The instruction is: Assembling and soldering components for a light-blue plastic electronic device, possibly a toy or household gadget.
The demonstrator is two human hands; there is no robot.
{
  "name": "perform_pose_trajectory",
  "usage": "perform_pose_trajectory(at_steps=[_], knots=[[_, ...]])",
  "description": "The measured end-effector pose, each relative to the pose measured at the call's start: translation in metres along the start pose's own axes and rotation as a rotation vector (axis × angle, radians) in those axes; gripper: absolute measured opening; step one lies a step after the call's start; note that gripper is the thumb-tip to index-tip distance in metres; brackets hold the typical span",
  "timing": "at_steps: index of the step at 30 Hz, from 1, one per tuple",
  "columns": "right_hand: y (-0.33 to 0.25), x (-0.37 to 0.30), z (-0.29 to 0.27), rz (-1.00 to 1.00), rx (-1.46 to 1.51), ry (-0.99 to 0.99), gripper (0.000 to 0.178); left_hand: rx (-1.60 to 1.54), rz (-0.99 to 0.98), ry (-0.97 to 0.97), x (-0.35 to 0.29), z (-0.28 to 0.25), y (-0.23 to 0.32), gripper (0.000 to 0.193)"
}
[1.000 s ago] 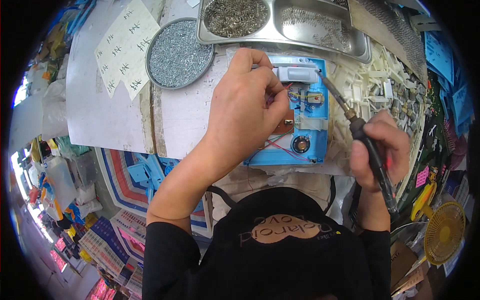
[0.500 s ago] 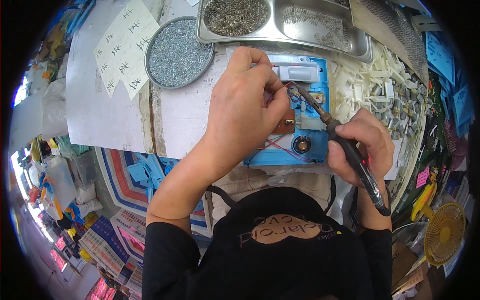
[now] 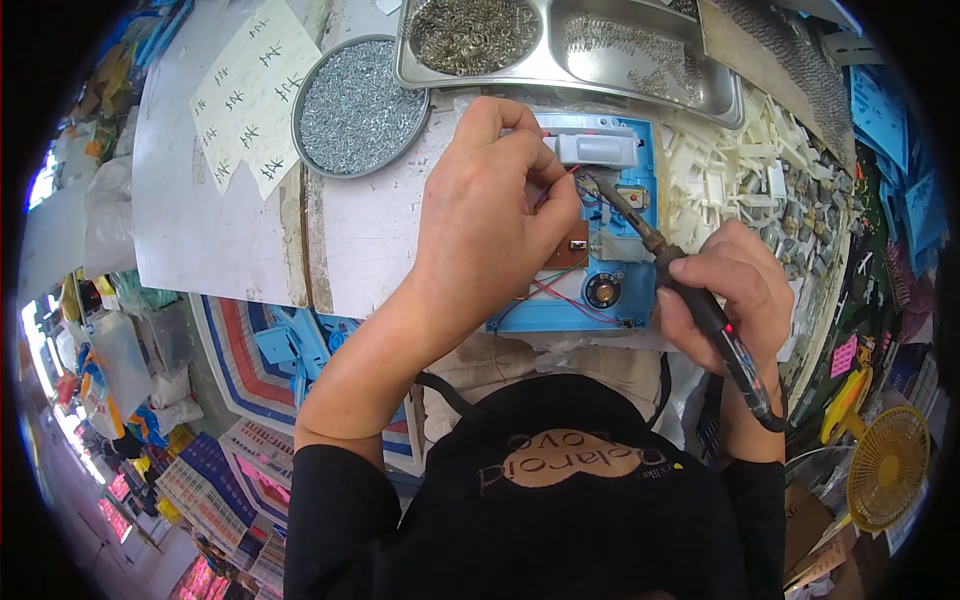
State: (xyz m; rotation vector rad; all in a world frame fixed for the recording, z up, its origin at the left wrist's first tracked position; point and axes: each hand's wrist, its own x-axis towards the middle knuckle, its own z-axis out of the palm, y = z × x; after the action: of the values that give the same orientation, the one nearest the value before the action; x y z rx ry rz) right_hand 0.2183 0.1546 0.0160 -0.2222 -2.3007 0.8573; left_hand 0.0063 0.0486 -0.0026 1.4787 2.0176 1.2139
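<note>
Basically, blue case (image 3: 632,272) on white tbl (image 3: 365,225), yellow fan (image 3: 888,468) lower R.

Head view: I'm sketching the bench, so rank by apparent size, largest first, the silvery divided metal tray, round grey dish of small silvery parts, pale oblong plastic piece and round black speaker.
Silvery divided metal tray, cut off at the top edge
Round grey dish
Pale oblong plastic piece
Round black speaker
</note>
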Motion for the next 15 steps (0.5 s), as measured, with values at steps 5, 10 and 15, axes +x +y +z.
perform_pose_trajectory(at_steps=[5, 10, 15], knots=[[-0.0005, -0.0024, -0.0063, 0.068, 0.046, 0.005, 0.032, -0.013, -0.038, 0.002, 0.0, 0.0005, 0.0013, 0.008], [0.0025, -0.0007, -0.0095, 0.12, 0.046, -0.017, 0.03, 0.004, -0.035, 0.012, 0.0001, 0.0007, 0.0042, 0.009], [0.0032, 0.0011, -0.0066, 0.144, 0.023, -0.027, 0.029, 0.033, -0.011, 0.046, -0.0011, 0.0045, 0.0034, 0.009]])
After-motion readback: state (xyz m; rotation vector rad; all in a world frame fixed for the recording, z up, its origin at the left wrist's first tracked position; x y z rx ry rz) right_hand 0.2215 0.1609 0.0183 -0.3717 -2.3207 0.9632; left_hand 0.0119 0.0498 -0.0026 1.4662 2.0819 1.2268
